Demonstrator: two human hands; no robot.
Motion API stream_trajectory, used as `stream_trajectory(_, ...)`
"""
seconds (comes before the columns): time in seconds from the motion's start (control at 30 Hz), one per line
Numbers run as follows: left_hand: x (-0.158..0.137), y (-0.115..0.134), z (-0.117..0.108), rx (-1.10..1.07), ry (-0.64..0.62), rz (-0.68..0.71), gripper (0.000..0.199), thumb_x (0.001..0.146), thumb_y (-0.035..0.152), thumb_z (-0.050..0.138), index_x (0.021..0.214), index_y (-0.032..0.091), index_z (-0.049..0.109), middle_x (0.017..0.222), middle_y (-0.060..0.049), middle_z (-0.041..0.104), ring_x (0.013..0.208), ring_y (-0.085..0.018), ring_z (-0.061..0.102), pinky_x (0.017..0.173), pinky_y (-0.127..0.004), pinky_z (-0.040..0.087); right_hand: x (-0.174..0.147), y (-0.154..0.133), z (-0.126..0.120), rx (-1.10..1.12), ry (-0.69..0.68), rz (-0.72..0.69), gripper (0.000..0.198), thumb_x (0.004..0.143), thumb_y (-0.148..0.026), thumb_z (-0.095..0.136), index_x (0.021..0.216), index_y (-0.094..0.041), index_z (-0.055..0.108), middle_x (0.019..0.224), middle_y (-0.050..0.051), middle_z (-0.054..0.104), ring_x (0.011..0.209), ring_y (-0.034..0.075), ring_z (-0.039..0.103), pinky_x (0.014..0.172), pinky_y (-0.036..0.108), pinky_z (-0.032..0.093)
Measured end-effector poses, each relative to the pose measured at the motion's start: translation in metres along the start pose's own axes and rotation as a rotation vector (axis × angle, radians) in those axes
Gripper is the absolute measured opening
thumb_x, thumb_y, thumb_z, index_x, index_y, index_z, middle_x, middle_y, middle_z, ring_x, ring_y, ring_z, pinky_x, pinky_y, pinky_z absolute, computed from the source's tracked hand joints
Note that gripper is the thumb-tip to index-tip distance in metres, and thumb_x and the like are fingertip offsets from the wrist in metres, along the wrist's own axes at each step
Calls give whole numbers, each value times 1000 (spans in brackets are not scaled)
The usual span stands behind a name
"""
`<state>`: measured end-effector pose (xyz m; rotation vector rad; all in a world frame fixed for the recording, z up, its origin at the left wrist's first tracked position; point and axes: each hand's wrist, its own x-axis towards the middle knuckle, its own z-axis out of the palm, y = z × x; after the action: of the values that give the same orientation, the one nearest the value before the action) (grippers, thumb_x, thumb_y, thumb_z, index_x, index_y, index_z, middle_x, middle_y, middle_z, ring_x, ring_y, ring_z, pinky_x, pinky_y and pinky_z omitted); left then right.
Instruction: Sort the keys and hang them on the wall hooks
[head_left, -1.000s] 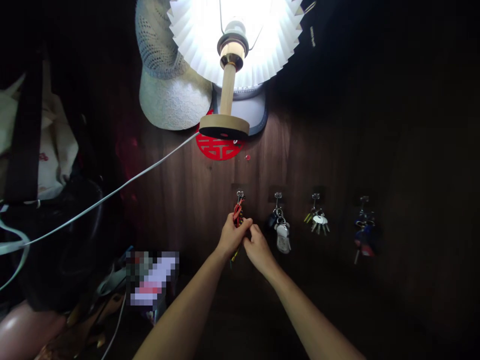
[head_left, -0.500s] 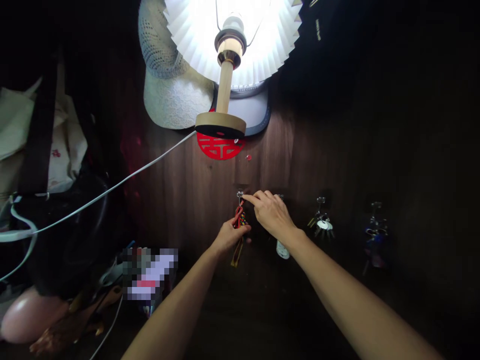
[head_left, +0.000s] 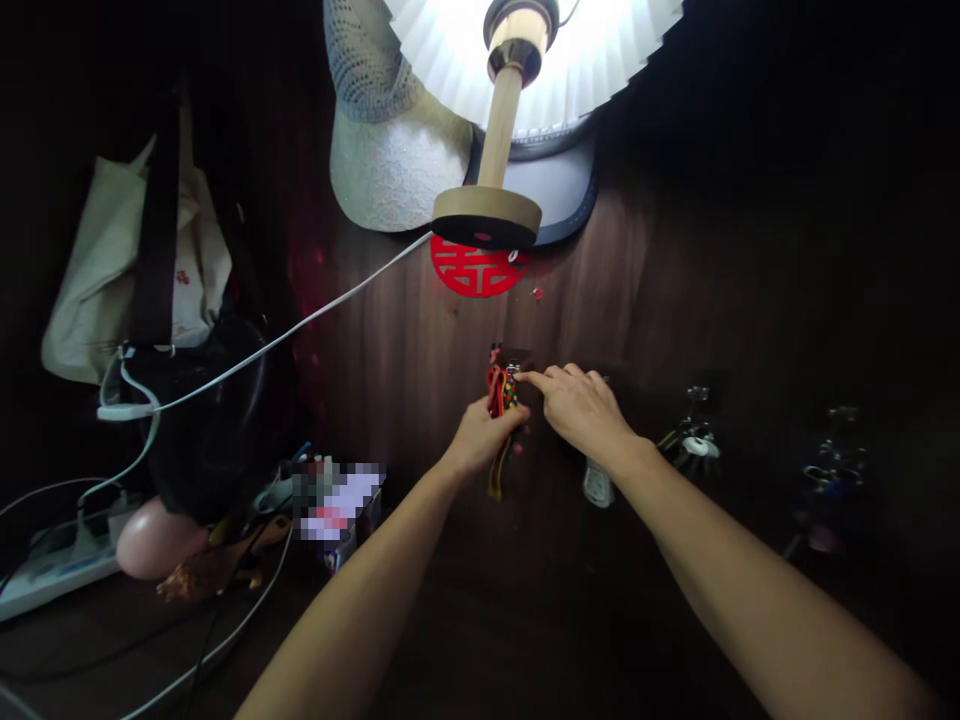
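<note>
My left hand (head_left: 478,440) is closed around a bundle of colourful cords (head_left: 497,390), red and yellow with multicoloured beads or knots. Its upper loops stand just left of a small metal wall hook (head_left: 514,369), and a yellowish tail hangs below my fingers. My right hand (head_left: 585,408) comes in from the right with the index finger stretched out, its tip at the hook. The other fingers are bent and the thumb is hidden. Behind the right wrist hangs a pale remote control (head_left: 598,485), partly covered.
Key bunches (head_left: 699,446) and a dim bluish cluster (head_left: 829,475) hang on hooks to the right. Above are a lit lamp (head_left: 487,215), caps (head_left: 401,165) and a red paper cutout (head_left: 476,272). A white cable (head_left: 300,325) runs left past bags (head_left: 97,290). A power strip (head_left: 60,570) lies lower left.
The cord bundle's upper loops have moved up and now stand left of the hook, instead of below it. My right index finger stays at the hook. The view has shifted left and down.
</note>
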<state>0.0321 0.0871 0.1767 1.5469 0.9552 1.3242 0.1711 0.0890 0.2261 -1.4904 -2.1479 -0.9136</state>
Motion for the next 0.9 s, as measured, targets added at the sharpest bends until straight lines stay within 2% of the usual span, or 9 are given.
stream_trajectory(0.1, -26, -41, -20, 214, -60, -126, 9, 72, 25, 59, 75, 16, 61, 59, 4, 58, 46, -10, 55, 47, -20, 46, -11, -2, 2, 42, 35, -25, 48, 84, -7, 37, 126, -28, 49, 95, 5, 64, 88, 21, 51, 74, 33, 31)
stream_trajectory(0.17, -47, -75, -35, 388, -59, -211, 4, 70, 19, 59, 71, 15, 62, 58, 2, 60, 54, -15, 61, 53, -23, 46, -25, 0, 2, 126, 92, -23, 48, 83, -8, 39, 126, -27, 48, 97, 5, 64, 90, 21, 51, 77, 33, 33)
stream_trajectory(0.3, -80, -124, -61, 715, -68, -301, 16, 66, 14, 60, 81, 18, 64, 76, -5, 68, 84, -28, 65, 71, -33, 46, -63, 17, 6, 396, 396, 172, 41, 82, -8, 35, 113, -23, 57, 100, 5, 63, 95, 20, 53, 84, 34, 38)
stream_trajectory(0.4, -87, -134, -64, 896, -77, -310, 29, 69, 17, 57, 97, 14, 63, 93, -17, 68, 96, -39, 60, 78, -46, 42, -89, 35, 21, 603, 564, 363, 37, 79, -7, 32, 99, -20, 60, 93, 7, 62, 88, 19, 57, 83, 36, 44)
stream_trajectory(0.53, -66, -116, -37, 1003, -103, -213, 37, 70, 23, 59, 106, 16, 58, 114, -19, 60, 110, -38, 52, 88, -48, 38, -105, 52, 55, 864, 491, 497, 38, 70, -5, 36, 99, -18, 56, 98, 7, 62, 91, 18, 60, 85, 38, 46)
stream_trajectory(0.6, -47, -98, -12, 868, -107, -7, 43, 72, 24, 59, 114, 18, 53, 123, -15, 56, 113, -30, 51, 95, -41, 36, -104, 56, 70, 1008, 431, 561, 43, 66, -3, 36, 102, -19, 54, 100, 7, 63, 93, 17, 61, 84, 37, 47)
stream_trajectory(0.7, -17, -66, 29, 378, -66, 180, 45, 76, 36, 60, 116, 19, 52, 121, -11, 57, 114, -23, 51, 97, -33, 35, -97, 56, 82, 1121, 323, 622, 46, 65, -2, 34, 104, -18, 53, 95, 7, 65, 89, 16, 62, 78, 34, 50)
stream_trajectory(0.8, 6, -39, 65, -24, -2, 106, 50, 67, 39, 70, 110, 18, 56, 113, -10, 61, 110, -24, 52, 95, -31, 35, -92, 52, 79, 1135, 276, 608, 43, 66, -3, 35, 100, -17, 56, 89, 5, 67, 84, 15, 63, 76, 31, 50)
stream_trajectory(0.9, 20, -27, 89, -117, -25, 48, 46, 60, 41, 76, 97, 16, 60, 98, -7, 64, 101, -23, 55, 89, -28, 38, -95, 47, 66, 1058, 214, 505, 43, 66, -2, 36, 97, -19, 59, 87, 2, 67, 84, 15, 62, 79, 31, 48)
